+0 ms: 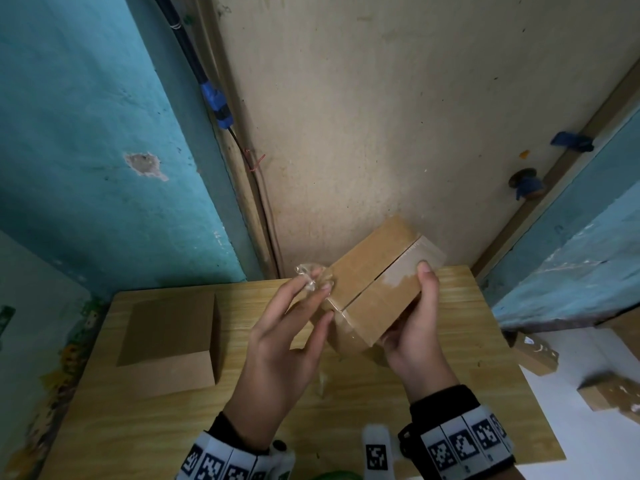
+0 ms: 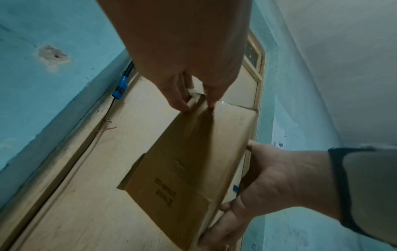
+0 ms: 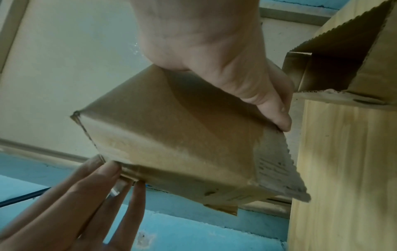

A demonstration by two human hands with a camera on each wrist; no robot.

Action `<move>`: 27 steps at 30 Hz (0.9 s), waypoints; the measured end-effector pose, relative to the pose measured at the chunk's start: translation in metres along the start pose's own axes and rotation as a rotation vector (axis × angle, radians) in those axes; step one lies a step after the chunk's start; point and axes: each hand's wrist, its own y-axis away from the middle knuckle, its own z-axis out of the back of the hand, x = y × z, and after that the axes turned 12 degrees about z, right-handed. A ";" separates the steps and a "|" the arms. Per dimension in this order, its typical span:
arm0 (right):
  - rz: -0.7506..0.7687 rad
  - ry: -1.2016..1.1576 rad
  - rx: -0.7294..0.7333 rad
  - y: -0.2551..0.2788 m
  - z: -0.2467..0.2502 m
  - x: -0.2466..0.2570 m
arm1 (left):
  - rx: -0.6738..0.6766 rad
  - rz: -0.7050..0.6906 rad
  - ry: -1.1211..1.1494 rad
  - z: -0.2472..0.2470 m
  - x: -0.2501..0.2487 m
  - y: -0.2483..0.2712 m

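My right hand (image 1: 410,313) grips a brown cardboard box (image 1: 374,292) and holds it tilted above the wooden table (image 1: 138,427). Its thumb lies on the box's top, where a patch is torn to white; its fingers are under the box. My left hand (image 1: 317,299) is at the box's left corner. Its fingertips pinch a crumpled wad of clear tape (image 1: 310,275), and its thumb touches the box's edge. The left wrist view shows my left hand (image 2: 197,103) at the box's (image 2: 189,161) far edge. In the right wrist view my right hand (image 3: 281,118) clamps the box (image 3: 171,135).
A second plain cardboard box (image 1: 169,337) stands on the table's left side. Two smaller cardboard pieces (image 1: 533,351) (image 1: 613,396) lie on a white surface to the right. A beige door (image 1: 381,116) and blue walls close in behind the table.
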 end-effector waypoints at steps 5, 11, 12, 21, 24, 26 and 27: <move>-0.084 -0.151 -0.019 0.008 -0.004 0.002 | 0.000 0.238 0.187 -0.008 -0.005 0.003; -0.126 -0.156 -0.008 0.014 -0.005 -0.002 | -0.093 0.425 0.338 -0.009 -0.016 0.008; -0.123 -0.138 -0.004 0.014 -0.005 -0.003 | -0.119 0.408 0.319 -0.007 -0.017 0.006; -0.103 -0.073 0.005 0.010 0.003 -0.007 | -0.136 0.677 0.344 0.012 0.010 -0.009; -0.090 -0.041 0.017 0.009 0.006 -0.007 | 0.020 0.843 0.289 0.015 0.022 -0.008; -0.074 -0.024 0.026 0.008 0.008 -0.007 | 0.113 0.864 0.223 0.016 0.024 -0.009; -0.063 -0.016 0.028 0.007 0.008 -0.007 | 0.138 0.868 0.200 0.014 0.026 -0.010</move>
